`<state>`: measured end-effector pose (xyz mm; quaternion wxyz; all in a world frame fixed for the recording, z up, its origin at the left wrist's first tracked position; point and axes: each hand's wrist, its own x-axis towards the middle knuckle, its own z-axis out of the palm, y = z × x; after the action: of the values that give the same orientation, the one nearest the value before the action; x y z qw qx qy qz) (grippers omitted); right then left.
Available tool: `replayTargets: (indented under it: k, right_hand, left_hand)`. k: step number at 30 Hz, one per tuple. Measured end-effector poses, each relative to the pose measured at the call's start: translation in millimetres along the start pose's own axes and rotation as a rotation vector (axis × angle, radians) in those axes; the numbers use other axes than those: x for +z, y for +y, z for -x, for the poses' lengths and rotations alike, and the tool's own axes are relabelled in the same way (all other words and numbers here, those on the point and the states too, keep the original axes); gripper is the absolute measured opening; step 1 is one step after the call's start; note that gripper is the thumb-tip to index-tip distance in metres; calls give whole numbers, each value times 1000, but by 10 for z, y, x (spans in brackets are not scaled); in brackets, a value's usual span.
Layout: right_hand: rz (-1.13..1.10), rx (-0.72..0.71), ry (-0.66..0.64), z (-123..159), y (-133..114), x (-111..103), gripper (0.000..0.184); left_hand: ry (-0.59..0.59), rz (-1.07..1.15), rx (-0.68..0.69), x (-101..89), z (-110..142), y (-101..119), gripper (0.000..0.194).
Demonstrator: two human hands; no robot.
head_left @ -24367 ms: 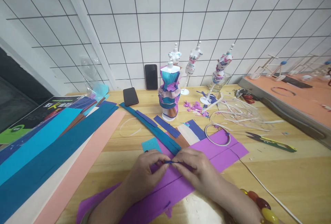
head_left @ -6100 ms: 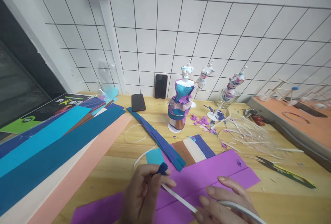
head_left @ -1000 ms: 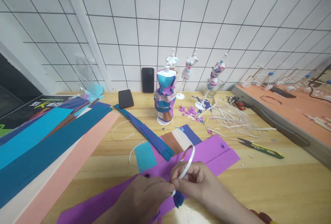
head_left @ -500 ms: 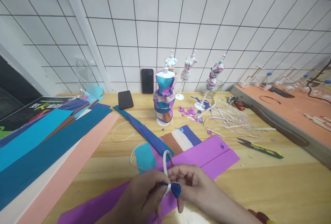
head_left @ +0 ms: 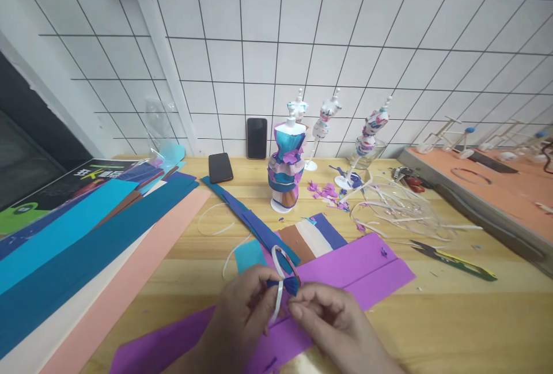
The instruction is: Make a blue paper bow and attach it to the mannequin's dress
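Observation:
Low in the middle of the view, my left hand (head_left: 242,316) pinches a small dark blue paper bow (head_left: 291,286) between thumb and fingers. A narrow white strip (head_left: 279,299) crosses the bow's middle and rises above it in a loop, with a reddish edge on its right side. My right hand (head_left: 332,322) is closed in a pinch just right of the bow; what its fingertips hold is hidden. Beneath both hands lies a long purple crepe paper sheet (head_left: 354,273). A small dress form (head_left: 286,166) wrapped in blue, purple and brown paper stands beyond them.
Paper strips (head_left: 112,235) cover the left side. Two phones (head_left: 220,167) are at the back. Smaller white dress forms (head_left: 327,114), purple scraps (head_left: 324,191), tangled white strips (head_left: 389,201) and yellow-green thread snips (head_left: 453,260) lie to the right, beside an orange-topped tray (head_left: 496,189).
The view has shifted slightly left, so things appear further right. My right hand has drawn a little away from the bow, its fingers more closed. My left hand keeps its pinch.

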<state>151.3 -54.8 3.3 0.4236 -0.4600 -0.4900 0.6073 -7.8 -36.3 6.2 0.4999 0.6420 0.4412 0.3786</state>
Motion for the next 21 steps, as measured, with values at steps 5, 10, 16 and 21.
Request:
replayTargets:
  k: [5, 10, 16, 21]
  right_hand:
    - [-209, 51, -126, 10, 102, 111, 24]
    - [-311, 103, -151, -19, 127, 160, 32]
    - [-237, 141, -149, 0, 106, 126, 36]
    - [-128, 144, -153, 12, 85, 88, 37]
  left_hand:
    - [78, -175, 117, -9, -2, -3, 10]
    - [40, -311, 243, -40, -8, -8, 11]
    - [27, -250, 256, -27, -18, 13, 11]
    - [45, -16, 134, -8, -47, 46, 11]
